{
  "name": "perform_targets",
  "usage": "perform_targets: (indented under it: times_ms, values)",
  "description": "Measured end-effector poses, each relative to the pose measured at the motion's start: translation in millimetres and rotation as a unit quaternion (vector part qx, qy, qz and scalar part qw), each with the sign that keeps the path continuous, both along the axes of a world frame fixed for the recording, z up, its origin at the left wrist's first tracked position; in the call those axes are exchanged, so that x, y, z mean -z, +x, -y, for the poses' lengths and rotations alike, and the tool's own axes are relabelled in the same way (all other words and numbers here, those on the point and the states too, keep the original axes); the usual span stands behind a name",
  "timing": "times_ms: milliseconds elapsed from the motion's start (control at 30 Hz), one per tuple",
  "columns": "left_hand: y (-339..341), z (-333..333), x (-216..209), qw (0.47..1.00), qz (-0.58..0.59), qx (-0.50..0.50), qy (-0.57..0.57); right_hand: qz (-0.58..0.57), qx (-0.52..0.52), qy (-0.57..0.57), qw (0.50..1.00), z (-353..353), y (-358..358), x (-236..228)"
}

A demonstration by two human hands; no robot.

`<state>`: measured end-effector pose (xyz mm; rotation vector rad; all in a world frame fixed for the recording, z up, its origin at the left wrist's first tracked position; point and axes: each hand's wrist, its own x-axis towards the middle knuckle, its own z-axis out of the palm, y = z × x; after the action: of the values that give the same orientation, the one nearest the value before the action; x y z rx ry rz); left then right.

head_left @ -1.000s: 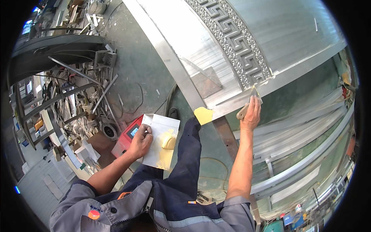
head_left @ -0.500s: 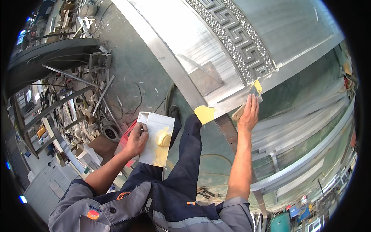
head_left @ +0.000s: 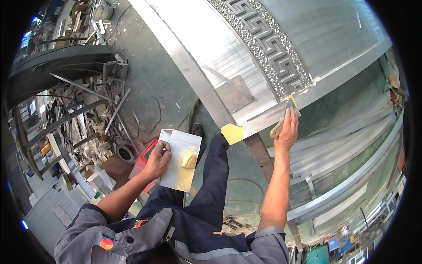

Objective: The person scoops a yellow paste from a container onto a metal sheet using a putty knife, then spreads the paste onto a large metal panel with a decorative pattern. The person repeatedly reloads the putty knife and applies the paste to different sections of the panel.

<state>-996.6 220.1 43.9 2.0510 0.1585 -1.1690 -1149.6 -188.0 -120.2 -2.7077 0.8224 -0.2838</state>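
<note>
My left hand (head_left: 159, 160) grips the edge of a pale grey box-shaped piece (head_left: 176, 146). On its face sit a mound of yellow putty (head_left: 189, 160) and a smeared streak below it. In my right hand (head_left: 288, 132) is a putty knife (head_left: 277, 128), its wooden handle below my palm. Yellow paste shows at the blade's tip, which meets the near edge of a silvery metal door panel (head_left: 246, 48), just below the end of its embossed meander band (head_left: 272, 46). A smooth yellow patch (head_left: 232, 133) covers the panel's near corner.
Long metal profiles (head_left: 338, 145) lie to the right under the panel. A brown metal support (head_left: 259, 156) runs beneath the corner. At left are scrap strips and offcuts (head_left: 94, 127), plus a red container (head_left: 147, 155) beside my left hand. A dark hose (head_left: 192, 110) crosses the floor.
My right hand has shifted slightly right and toward me with the putty knife, its blade now tilted more edge-on with less yellow showing. The box-shaped piece has moved slightly right.
</note>
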Motion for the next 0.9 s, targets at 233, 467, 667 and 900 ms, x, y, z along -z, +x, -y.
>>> perform_targets:
  times_ms: [233,467,667,900]
  values:
    - [-1.8,-3.1,2.8,1.000,-0.002,0.010,0.015,-0.015,-0.019,-0.004,1.000,-4.8,-15.8,5.7]
    - [0.3,3.0,-5.4,0.999,0.007,0.027,0.036,0.000,-0.002,0.042,0.999,-38.9,-41.8,-19.2]
    - [0.7,8.7,-2.1,0.999,0.003,0.040,0.020,0.024,-0.017,0.032,0.999,-3.6,-14.5,-24.3]
    - [-3.0,14.8,-2.3,0.999,0.005,0.040,0.013,0.021,-0.050,0.016,0.998,20.8,-1.3,-3.9]
